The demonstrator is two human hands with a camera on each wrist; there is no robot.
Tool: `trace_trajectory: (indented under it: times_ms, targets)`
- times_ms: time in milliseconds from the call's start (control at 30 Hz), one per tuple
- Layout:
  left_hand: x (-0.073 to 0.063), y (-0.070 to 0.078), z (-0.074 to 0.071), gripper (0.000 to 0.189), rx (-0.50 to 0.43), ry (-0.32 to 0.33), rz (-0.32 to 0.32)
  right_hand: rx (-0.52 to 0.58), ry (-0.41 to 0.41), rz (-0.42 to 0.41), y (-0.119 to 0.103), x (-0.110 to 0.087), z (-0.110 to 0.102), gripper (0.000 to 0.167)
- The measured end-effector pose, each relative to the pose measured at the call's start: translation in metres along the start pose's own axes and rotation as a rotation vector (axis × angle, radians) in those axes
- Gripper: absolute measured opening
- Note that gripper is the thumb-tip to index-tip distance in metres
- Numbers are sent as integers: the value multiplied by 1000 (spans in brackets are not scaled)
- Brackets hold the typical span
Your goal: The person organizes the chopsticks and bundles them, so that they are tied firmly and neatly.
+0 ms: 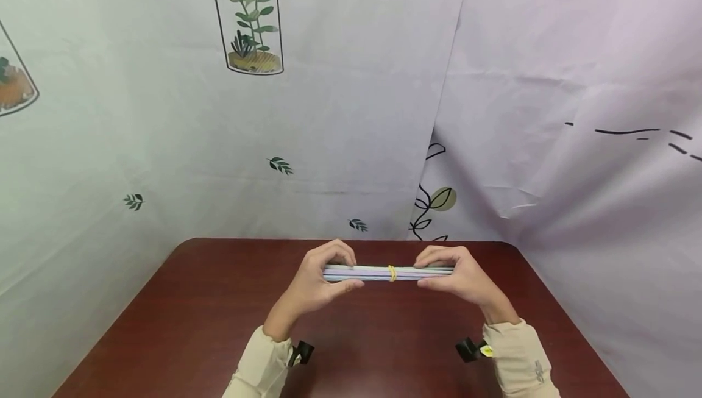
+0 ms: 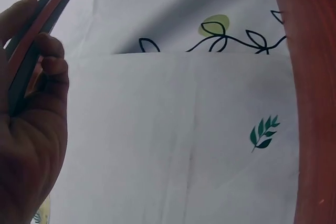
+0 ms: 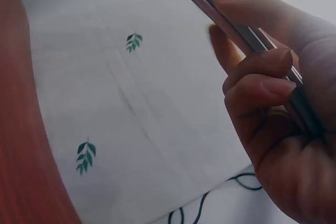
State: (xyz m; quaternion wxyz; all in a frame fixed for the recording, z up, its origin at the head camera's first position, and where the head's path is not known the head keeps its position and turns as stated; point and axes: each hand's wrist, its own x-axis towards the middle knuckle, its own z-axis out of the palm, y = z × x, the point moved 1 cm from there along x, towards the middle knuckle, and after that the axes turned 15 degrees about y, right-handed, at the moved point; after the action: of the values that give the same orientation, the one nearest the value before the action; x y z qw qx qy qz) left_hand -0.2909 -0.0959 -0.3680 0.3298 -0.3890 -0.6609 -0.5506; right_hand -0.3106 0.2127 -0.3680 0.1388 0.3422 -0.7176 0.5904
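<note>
A long, flat bundle of thin pastel layers [image 1: 375, 273], white, lilac and pale blue, spans the space between both hands. A yellow rubber band [image 1: 392, 273] wraps its middle. My left hand [image 1: 317, 279] pinches the left end, thumb below and fingers above. At the other end my right hand [image 1: 463, 274] grips the same way. In the left wrist view the bundle [image 2: 51, 9] slants up past the thumb and curled fingers. The right wrist view shows fingers curled against the bundle [image 3: 210, 6], its lower end partly hidden by the palm.
A dark red-brown table [image 1: 373, 337] lies beneath the hands. White cloth [image 1: 219, 124] printed with leaves and plant jars hangs behind it and at both sides. Small black wrist cameras [image 1: 468, 350] jut inward from the cream sleeves [image 1: 521, 358].
</note>
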Motion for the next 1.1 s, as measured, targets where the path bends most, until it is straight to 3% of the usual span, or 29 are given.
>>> trace_trajectory:
  times_ms: [167, 300, 400, 500, 667, 867, 1100]
  targets:
    - [-1, -4, -3, 43, 55, -85, -127, 20, -10, 12, 3, -2, -4, 30]
    - [-4, -18, -11, 42, 54, -112, -121, 40, -30, 34, 8, -4, -5, 31]
    - [-7, -26, -16, 37, 52, -90, -129, -22, 35, 80, 15, -3, -2, 27]
    - [-13, -40, -20, 34, 49, -74, -230, -57, 133, 151, 27, -1, 2, 25]
    - [-25, -70, -26, 34, 14, -77, -471, 24, 227, 320, 59, 6, 11, 32]
    - [-40, -103, -29, 35, -1, -56, -665, -33, 199, 471, 94, 11, 21, 36]
    - [-53, -129, -23, 36, 14, 42, -862, -9, 171, 544, 115, 12, 21, 29]
